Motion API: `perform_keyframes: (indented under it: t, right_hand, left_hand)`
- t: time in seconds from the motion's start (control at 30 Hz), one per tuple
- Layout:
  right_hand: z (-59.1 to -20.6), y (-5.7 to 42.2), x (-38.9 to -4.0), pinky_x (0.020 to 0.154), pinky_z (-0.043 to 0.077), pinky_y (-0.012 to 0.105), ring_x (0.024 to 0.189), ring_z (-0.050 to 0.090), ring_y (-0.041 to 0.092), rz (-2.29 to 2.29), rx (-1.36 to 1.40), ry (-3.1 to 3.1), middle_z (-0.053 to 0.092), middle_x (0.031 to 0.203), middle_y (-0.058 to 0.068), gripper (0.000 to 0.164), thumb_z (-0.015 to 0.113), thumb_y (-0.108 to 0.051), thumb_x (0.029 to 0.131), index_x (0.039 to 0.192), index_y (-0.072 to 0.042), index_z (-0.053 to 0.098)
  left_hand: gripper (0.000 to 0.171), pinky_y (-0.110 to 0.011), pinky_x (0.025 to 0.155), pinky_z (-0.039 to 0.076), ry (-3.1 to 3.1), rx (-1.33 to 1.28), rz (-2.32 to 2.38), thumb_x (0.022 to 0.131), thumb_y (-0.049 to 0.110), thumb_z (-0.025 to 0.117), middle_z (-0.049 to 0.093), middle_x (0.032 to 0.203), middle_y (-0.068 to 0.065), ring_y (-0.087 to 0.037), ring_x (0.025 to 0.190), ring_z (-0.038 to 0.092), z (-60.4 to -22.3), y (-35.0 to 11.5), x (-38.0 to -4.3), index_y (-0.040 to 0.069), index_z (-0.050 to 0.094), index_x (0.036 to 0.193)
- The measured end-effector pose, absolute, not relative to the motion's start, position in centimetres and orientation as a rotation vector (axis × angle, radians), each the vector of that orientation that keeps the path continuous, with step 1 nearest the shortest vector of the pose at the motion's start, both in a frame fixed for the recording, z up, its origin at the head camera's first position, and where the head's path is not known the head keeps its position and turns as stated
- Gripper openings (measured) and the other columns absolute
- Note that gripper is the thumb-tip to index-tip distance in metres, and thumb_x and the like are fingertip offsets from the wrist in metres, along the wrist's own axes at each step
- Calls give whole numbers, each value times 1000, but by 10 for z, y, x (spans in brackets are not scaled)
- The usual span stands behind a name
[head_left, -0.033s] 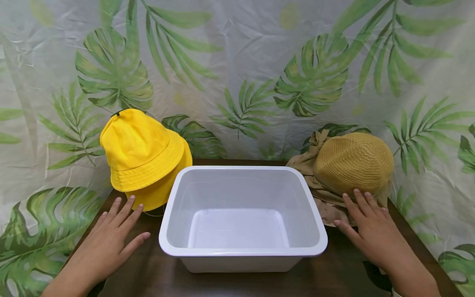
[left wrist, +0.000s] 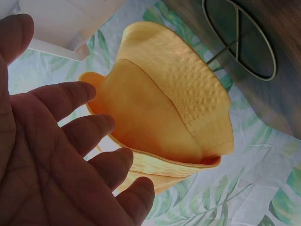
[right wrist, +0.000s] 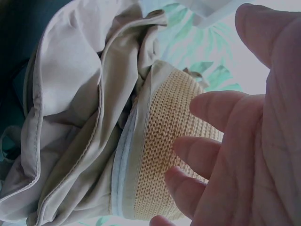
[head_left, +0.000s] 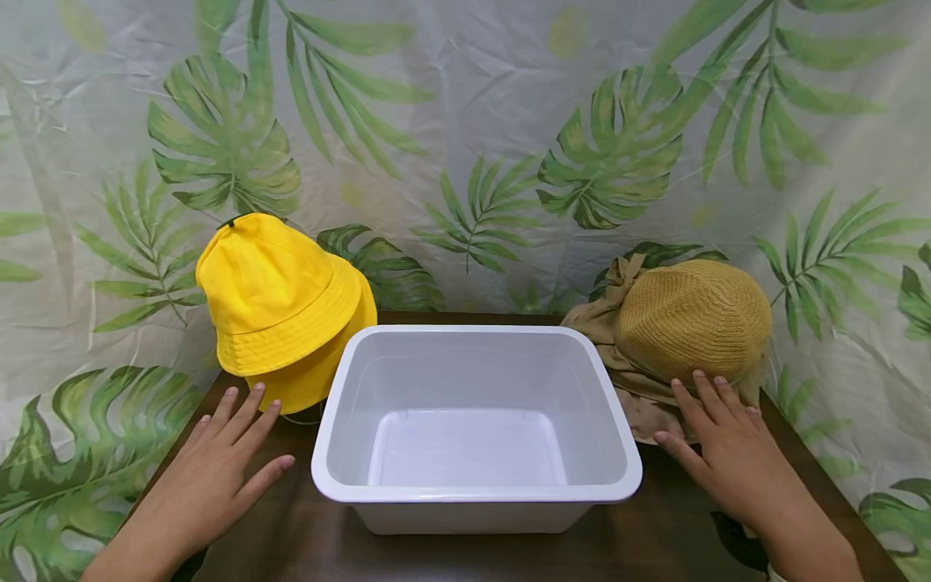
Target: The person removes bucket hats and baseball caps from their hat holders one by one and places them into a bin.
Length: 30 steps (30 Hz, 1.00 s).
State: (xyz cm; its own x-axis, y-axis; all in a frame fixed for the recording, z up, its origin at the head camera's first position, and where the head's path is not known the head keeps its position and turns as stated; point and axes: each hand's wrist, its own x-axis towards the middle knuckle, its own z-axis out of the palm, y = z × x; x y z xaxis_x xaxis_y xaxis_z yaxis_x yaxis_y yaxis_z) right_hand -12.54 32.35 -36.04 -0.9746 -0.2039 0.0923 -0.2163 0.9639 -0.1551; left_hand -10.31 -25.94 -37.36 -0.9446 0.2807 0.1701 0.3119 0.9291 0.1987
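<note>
Beyond a dark brown, smooth wooden table (head_left: 269, 525), we see a pale grey-white cloth backdrop (head_left: 494, 105) printed with green tropical leaves, filling the far side and coming round to the left and right. We make out a broad split leaf print (head_left: 225, 133) at far left, its twin (head_left: 611, 145) at far right, feathery fronds between them and faint yellow discs; creases run through the cloth. On the table's left side, we find a thin, dull-metallic wire ring stand (left wrist: 237, 35) with spokes and a slanting rod.
</note>
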Motion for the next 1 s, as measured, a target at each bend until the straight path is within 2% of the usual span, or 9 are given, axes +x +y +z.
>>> perform_keyframes:
  t: [0.33, 0.6, 0.83, 1.0]
  right_hand:
    - [-358, 322, -125, 102, 12, 78, 148, -5, 45, 258, 342, -3034, 7, 161, 28, 81, 46, -54, 101, 156, 0, 23]
    - [-346, 316, -122, 109, 11, 71, 150, 1, 40, 416, 540, -2969, 11, 163, 22, 75, 55, -43, 101, 158, -8, 22]
    - [-335, 300, -124, 110, 12, 70, 151, 3, 36, 342, 652, -2976, 14, 164, 18, 82, 60, -50, 95, 158, -12, 25]
    - [-332, 286, -122, 110, 22, 65, 151, 10, 33, 275, 796, -2940, 21, 163, 14, 89, 63, -58, 89, 157, -13, 29]
  left_hand:
    - [75, -69, 110, 14, -2931, -462, -344, 97, 51, 57, 23, 159, -25, -46, 147, 7, -373, -260, -103, -1, 41, 149]
    - [75, -69, 110, 16, -2916, -468, -333, 96, 50, 59, 23, 159, -26, -47, 147, 9, -372, -262, -103, 0, 42, 149]
    - [75, -67, 112, 12, -2901, -467, -331, 97, 50, 58, 21, 160, -25, -46, 148, 7, -370, -263, -103, 0, 41, 150]
    - [75, -68, 111, 13, -2917, -465, -331, 97, 49, 58, 19, 160, -27, -47, 147, 6, -367, -263, -104, 0, 40, 150]
